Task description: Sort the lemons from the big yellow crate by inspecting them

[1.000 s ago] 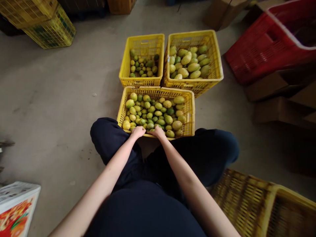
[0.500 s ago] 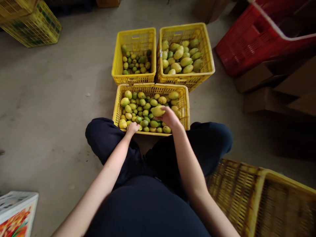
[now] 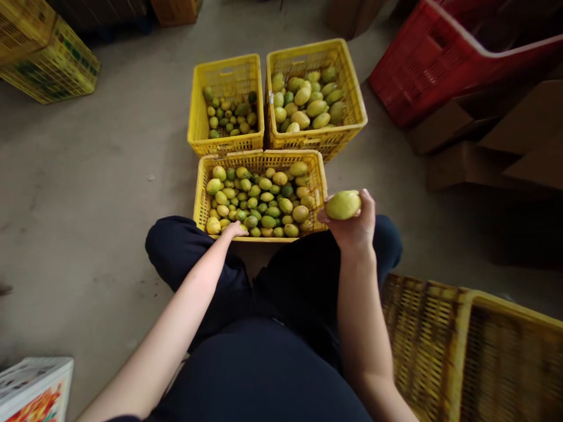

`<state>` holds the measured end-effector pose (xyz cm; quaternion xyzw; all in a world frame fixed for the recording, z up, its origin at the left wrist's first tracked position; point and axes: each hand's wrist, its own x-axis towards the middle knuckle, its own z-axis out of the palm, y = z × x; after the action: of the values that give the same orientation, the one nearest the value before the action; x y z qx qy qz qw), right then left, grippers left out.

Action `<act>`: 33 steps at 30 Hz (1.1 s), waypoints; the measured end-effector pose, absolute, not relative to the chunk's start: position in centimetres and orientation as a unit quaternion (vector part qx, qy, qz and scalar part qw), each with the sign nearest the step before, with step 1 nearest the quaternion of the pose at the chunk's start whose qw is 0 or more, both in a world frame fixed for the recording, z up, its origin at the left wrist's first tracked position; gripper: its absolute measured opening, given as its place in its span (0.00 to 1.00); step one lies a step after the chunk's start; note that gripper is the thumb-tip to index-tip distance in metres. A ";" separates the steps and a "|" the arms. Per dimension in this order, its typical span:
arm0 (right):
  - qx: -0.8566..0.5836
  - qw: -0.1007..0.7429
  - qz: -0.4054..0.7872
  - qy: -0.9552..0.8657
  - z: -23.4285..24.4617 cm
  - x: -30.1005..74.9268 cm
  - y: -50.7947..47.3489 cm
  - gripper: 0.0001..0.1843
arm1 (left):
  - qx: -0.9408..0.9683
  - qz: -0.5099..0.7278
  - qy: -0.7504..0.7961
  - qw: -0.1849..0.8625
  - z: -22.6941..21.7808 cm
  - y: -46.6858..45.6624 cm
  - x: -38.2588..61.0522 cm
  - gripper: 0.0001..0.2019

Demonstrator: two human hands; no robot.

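Observation:
My right hand (image 3: 358, 225) is raised beyond the right end of the front yellow crate (image 3: 323, 193), its fingers wrapped round a large oval yellow-green fruit (image 3: 343, 205). Several smaller yellow and green fruits (image 3: 268, 221) fill the bottom of that crate. At the crate's near rim, left of the middle, my left hand (image 3: 236, 229) is closed and low. A bit of yellow-green shows by its fingers, but whether it grips a fruit or the rim is hidden.
Behind the front crate stand two taller yellow crates: the left one (image 3: 192, 111) holds small fruits, the right one (image 3: 358, 111) larger fruits. A red crate (image 3: 422, 64) and cardboard boxes (image 3: 466, 158) are on the right. Another yellow crate (image 3: 466, 328) lies at lower right.
My right hand has lifted the large fruit out from over the front crate and swung it right, towards me. My left hand stays at the near rim. The view has shifted slightly.

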<state>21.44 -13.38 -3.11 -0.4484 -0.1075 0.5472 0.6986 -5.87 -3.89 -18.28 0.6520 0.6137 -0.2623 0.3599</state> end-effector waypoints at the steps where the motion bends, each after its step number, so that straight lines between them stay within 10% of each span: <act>1: -0.454 0.690 0.553 -0.108 -3.3 21.2 -13.2 0.22 | 0.655 -0.271 0.611 0.354 -18.3 -3.9 -5.6 0.31; 33: -0.535 0.621 0.564 -0.103 -4.2 20.6 -12.4 0.23 | 0.560 -0.193 0.772 0.230 -17.3 -0.6 -10.6 0.30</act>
<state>20.59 -12.41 -4.23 -0.5351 -0.1027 0.5637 0.6208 -10.55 -0.64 -17.25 0.5598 0.7721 -0.1935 0.2303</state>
